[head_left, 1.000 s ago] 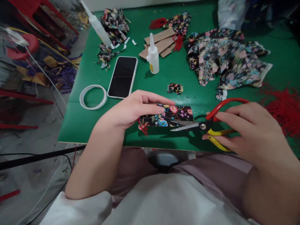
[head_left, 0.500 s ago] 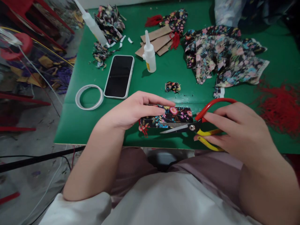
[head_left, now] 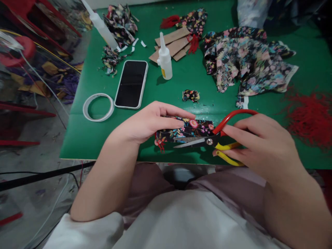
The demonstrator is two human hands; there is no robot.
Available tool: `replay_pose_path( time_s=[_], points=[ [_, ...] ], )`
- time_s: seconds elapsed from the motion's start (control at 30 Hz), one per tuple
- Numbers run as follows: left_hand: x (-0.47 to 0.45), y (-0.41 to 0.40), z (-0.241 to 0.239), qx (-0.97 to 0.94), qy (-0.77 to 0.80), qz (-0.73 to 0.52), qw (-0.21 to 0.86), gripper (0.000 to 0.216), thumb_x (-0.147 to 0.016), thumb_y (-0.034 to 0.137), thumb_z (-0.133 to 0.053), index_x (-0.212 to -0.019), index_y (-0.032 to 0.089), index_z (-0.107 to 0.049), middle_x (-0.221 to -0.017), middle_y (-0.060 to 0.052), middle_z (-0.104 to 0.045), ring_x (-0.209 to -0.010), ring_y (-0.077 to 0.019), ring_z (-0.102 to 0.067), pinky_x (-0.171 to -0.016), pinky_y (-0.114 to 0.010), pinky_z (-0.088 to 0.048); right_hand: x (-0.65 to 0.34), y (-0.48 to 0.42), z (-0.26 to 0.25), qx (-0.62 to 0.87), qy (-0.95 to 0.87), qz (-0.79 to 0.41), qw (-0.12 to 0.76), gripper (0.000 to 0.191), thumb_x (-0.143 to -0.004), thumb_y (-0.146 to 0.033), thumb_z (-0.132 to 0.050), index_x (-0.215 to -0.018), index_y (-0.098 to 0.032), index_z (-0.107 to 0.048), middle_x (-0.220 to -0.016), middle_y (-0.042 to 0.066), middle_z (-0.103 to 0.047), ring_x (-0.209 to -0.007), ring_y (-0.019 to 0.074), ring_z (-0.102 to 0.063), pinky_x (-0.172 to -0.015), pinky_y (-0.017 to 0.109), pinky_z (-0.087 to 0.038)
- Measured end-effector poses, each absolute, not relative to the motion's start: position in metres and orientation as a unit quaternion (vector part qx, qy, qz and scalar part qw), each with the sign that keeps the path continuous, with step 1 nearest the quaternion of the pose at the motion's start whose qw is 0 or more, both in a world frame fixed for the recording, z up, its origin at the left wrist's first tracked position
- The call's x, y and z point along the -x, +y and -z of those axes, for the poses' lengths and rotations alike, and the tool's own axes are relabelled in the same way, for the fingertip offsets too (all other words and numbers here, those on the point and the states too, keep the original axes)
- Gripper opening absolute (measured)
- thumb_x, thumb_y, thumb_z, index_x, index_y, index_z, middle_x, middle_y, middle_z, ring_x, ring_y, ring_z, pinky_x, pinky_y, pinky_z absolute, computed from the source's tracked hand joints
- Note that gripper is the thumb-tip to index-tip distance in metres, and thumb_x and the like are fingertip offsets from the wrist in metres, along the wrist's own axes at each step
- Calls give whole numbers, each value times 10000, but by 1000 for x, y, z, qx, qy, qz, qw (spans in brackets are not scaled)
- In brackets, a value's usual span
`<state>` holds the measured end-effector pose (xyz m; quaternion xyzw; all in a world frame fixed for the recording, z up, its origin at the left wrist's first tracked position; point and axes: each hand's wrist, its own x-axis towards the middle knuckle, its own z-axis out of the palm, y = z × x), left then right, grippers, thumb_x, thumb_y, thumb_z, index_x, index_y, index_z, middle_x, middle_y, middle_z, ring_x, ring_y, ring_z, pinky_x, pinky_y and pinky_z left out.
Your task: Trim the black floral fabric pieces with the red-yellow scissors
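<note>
My left hand pinches the left end of a black floral fabric strip near the front edge of the green table. A small red tassel hangs from the strip's lower left corner. My right hand grips scissors with one red and one yellow handle. The blades lie along the strip's lower edge, pointing left, nearly closed.
A phone lies face up beside a roll of white tape. A glue bottle stands behind them, near cardboard pieces. Floral cloth is heaped at the back right, red threads at the right, a small scrap mid-table.
The scissors have slid left along the fabric strip's lower edge, and my right hand followed. My left hand keeps its hold on the strip.
</note>
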<state>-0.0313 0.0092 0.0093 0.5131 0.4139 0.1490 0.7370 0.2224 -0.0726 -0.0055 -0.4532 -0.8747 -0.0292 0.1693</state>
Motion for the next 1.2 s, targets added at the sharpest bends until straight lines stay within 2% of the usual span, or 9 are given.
replay_pose_path(
  time_s=[0.5,0.6,0.7,0.87,1.03,1.2],
  points=[
    [30,9,-8,-513,410,-144,740,277,-738,177,-670,-1007,211,-728,-975,-21,-743,-891,-187,-693,-836,-275,-537,-219,-74,4,453,-877,43,151,181,-865,-357,-527,-915,-217,-631,-746,59,-597,-696,199,-538,-608,346,-401],
    [31,9,-8,-519,411,-146,735,281,-736,186,-673,-1010,213,-727,-967,-22,-745,-906,-192,-689,-843,-279,-533,-222,-73,3,449,-870,41,199,173,-820,-364,-599,-934,-233,-604,-746,40,-590,-698,195,-535,-618,340,-418],
    [32,10,-9,-534,419,-160,717,268,-726,176,-679,-986,212,-736,-957,-15,-746,-932,-194,-682,-857,-273,-522,-230,-72,2,465,-852,35,237,288,-747,-365,-684,-973,-224,-575,-798,55,-582,-737,216,-532,-649,354,-445],
    [36,12,-8,-538,417,-177,711,254,-735,174,-672,-970,242,-741,-939,18,-748,-893,-167,-687,-833,-244,-519,-242,-72,6,471,-862,20,188,389,-734,-428,-674,-1038,-221,-546,-876,93,-570,-799,263,-526,-679,396,-454],
    [37,11,-8,-534,421,-173,713,264,-737,180,-672,-989,228,-734,-953,7,-745,-887,-176,-691,-818,-258,-530,-238,-70,11,458,-870,48,177,305,-748,-363,-657,-991,-201,-570,-823,73,-553,-743,230,-502,-646,368,-433],
    [34,10,-8,-526,413,-167,725,264,-736,163,-671,-986,219,-733,-959,3,-745,-891,-173,-692,-816,-248,-534,-231,-69,11,433,-883,49,178,284,-798,-391,-604,-999,-193,-574,-816,69,-553,-733,216,-488,-628,354,-414]
  ],
)
